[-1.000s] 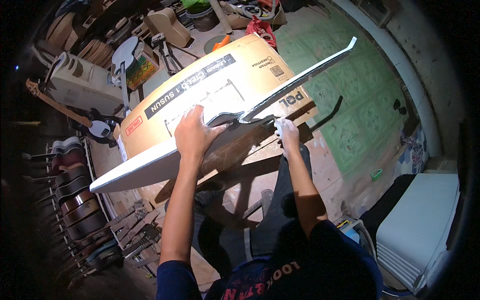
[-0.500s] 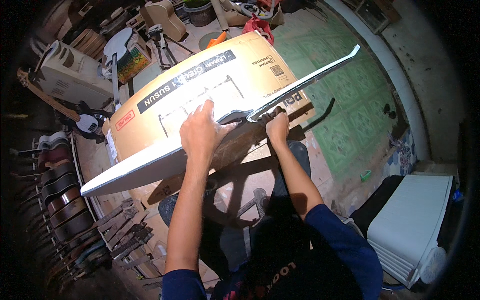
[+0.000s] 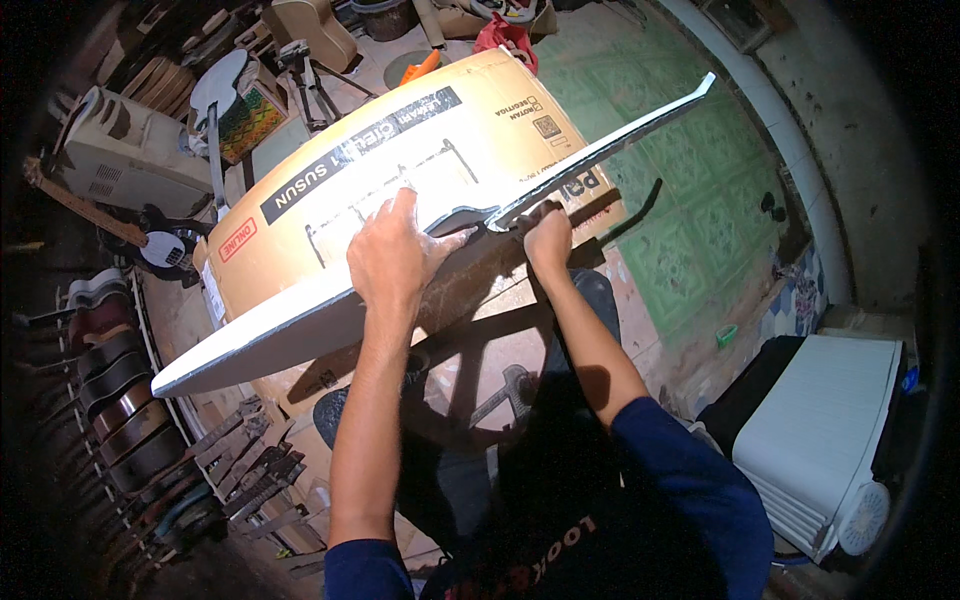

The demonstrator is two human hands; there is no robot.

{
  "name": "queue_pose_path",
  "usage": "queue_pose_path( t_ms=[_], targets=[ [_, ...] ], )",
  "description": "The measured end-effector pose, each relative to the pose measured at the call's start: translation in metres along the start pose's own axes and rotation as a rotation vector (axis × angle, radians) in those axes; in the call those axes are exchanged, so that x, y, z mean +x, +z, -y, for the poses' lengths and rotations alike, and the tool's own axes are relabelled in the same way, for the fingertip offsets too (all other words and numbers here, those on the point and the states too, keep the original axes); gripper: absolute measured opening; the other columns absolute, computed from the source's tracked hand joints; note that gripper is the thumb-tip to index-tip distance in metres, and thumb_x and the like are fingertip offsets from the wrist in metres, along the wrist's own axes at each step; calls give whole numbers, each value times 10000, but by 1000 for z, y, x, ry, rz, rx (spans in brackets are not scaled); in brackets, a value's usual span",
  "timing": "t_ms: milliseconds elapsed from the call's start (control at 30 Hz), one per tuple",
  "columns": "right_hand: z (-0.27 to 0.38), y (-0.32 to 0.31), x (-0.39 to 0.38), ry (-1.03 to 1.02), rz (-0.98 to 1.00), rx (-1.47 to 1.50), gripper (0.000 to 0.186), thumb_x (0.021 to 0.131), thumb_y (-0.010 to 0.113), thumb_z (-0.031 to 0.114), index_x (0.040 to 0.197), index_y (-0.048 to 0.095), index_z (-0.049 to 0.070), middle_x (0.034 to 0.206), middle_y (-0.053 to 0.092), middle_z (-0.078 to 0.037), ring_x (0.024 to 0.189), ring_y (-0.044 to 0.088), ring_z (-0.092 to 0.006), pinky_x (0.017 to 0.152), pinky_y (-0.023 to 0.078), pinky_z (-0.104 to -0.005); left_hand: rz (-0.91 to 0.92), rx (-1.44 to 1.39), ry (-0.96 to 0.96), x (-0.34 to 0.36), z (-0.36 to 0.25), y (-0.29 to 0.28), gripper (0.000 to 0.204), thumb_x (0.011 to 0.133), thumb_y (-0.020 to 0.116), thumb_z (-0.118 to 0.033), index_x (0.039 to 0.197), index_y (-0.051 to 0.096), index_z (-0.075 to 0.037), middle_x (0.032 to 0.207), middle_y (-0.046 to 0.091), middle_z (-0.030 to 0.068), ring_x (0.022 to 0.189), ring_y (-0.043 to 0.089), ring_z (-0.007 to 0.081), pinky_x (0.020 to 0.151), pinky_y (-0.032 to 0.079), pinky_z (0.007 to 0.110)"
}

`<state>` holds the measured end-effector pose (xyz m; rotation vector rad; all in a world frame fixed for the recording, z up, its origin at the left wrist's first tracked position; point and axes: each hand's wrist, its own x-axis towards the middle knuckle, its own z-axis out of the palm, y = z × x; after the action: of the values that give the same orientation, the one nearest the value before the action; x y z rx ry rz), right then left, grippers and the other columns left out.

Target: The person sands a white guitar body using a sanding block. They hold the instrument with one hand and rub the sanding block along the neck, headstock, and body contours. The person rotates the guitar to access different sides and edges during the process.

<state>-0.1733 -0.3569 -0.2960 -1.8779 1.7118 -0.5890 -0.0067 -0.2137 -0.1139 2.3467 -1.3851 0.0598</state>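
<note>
A white, unfinished-looking guitar (image 3: 265, 345) lies tilted across my lap, its body to the left and its slim neck (image 3: 620, 137) reaching to the upper right. My left hand (image 3: 385, 255) grips the body's edge near the cutaway, thumb pointing toward the neck joint. Whitish dust marks that thumb. Close by the joint, my right hand (image 3: 548, 240) is closed in a fist against the guitar's dark underside. Something dark shows at its fingers, too shadowed to name. Beneath the guitar is a flattened cardboard sheet (image 3: 500, 110).
Guitar bodies or sides hang in a row on a rack (image 3: 120, 365) at the left. Several clamp-like tools (image 3: 250, 480) lie below it. A pale blue guitar (image 3: 225, 85) and a banjo-like instrument (image 3: 165, 248) stand at the far left. A white appliance (image 3: 815, 445) is at the right.
The whole view has shifted slightly up and left. Both hands keep about the same places on the guitar, with only slight movement.
</note>
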Motion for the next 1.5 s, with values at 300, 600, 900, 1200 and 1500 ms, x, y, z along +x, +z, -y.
queue_pose_path(
  t_ms=[300,600,900,1200,1500],
  targets=[
    [12,3,5,16,-24,107,244,687,779,116,871,660,10,895,664,-223,897,640,-414,761,511,-462,-24,-2,-21,0,0,1,585,584,895,-402,974,619,-64,855,693,127,786,687,307,662,533,396],
    [-61,-18,1,9,4,360,188,767,741,146,872,642,25,855,692,-140,791,661,-290,756,512,-394,4,8,-34,1,0,-3,632,593,886,-418,1051,632,-65,911,700,134,824,689,300,681,540,394],
    [-40,7,32,126,28,191,224,796,683,157,900,619,-31,847,670,-233,815,667,-357,739,500,-434,14,8,-41,0,-7,-3,631,592,893,-399,1068,628,-81,895,699,137,817,687,302,684,534,397],
    [-64,32,41,249,30,560,184,754,722,127,820,619,-10,773,655,-164,780,644,-308,753,485,-409,3,41,-21,-1,-11,-1,643,572,895,-420,1043,627,-74,820,671,117,770,669,307,649,518,398],
    [-78,49,46,284,-53,796,222,756,728,133,849,593,-18,790,649,-147,737,627,-264,736,504,-384,16,13,-44,-1,-18,-1,638,575,903,-393,1052,616,-83,844,690,137,792,680,310,675,524,407]
  ],
)
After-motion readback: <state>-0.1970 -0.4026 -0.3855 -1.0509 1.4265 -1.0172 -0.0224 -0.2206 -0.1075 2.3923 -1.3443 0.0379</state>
